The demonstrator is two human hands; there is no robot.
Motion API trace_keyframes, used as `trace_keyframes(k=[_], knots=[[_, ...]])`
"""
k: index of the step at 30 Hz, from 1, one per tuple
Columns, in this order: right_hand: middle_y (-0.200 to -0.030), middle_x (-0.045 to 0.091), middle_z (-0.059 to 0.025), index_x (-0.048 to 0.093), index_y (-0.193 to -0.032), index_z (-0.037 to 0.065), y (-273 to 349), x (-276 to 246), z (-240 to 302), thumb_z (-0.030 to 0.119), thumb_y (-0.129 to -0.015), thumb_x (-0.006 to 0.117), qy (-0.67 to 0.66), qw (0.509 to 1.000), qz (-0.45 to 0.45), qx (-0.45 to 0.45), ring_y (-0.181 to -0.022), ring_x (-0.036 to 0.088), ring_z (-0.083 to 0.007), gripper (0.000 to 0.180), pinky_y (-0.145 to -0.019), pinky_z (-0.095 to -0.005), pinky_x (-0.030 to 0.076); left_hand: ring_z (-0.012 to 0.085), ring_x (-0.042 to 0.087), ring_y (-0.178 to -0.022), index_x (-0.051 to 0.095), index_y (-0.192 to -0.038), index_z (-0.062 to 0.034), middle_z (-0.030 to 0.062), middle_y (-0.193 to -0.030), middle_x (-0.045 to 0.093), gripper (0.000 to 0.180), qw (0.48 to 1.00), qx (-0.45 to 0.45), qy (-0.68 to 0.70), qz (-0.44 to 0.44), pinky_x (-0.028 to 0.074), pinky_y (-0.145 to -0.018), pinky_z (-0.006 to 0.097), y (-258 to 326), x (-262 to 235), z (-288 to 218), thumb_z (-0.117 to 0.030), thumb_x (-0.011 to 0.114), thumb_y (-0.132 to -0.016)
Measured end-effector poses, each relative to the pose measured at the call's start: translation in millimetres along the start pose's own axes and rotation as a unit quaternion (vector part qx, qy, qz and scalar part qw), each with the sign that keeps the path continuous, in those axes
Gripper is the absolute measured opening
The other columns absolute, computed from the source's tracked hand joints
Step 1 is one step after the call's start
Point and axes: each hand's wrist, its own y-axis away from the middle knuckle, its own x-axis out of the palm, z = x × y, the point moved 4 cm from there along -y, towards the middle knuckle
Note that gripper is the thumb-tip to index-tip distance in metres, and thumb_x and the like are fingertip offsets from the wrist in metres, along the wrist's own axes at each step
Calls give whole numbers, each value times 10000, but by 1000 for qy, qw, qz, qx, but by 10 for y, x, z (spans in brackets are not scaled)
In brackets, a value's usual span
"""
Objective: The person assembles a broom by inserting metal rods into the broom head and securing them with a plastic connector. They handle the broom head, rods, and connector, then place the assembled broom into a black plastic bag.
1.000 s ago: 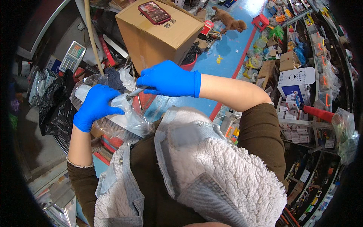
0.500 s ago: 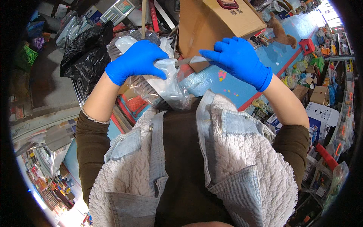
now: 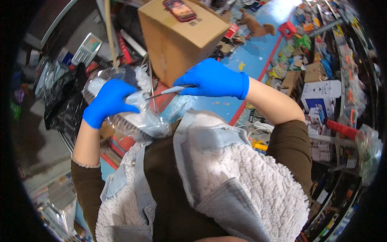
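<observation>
My left hand (image 3: 109, 103), in a blue glove, has thumb and fingers curved around a white plastic piece (image 3: 138, 100). Clear plastic wrapping (image 3: 159, 126) lies around that piece and below my hand, with a dark slotted strip showing through it. My right hand (image 3: 211, 80), also gloved in blue, is closed on a slim tool with a pale grey handle (image 3: 171, 90). Its thin metal shaft points left to the white piece. Whether the tip touches the piece I cannot tell, nor exactly what kind of tool it is.
A big cardboard box (image 3: 161, 44) with a phone (image 3: 180, 10) on top stands just beyond my hands. A wooden pole (image 3: 109, 36) and a black plastic bag (image 3: 66, 105) are at the left. A brown dog (image 3: 256, 26) is on the blue floor; crowded shelves line the right.
The view has swung, so box, dog and hands appear farther left. My right hand has turned, and the tool's shaft and pale handle now show more plainly. Both hands keep their hold.
</observation>
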Motion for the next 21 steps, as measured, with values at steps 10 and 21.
trace_keyframes(k=[10, 21], knots=[[-1136, 572, -180, 512, -1216, 65, 647, -10, -1248, 266, -896, 504, -141, 840, -416, 319, -1015, 572, -317, 378, -851, -363, 451, 318, 598, -861, 560, -1038, -16, 193, -943, 607, 525, 968, -174, 180, 4, 462, -744, 359, 852, 483, 659, -328, 762, -668], [-1059, 592, -183, 544, -1180, 52, 27, 345, -2088, 386, -860, 546, -59, 864, -332, 374, -926, 588, -291, 463, -809, -375, 453, 196, 478, -1123, 436, -1288, -28, 80, -1222, 518, 570, 635, -457, 587, -208, 367, -963, 323, 2383, 1916, 1230, -256, 640, -808]])
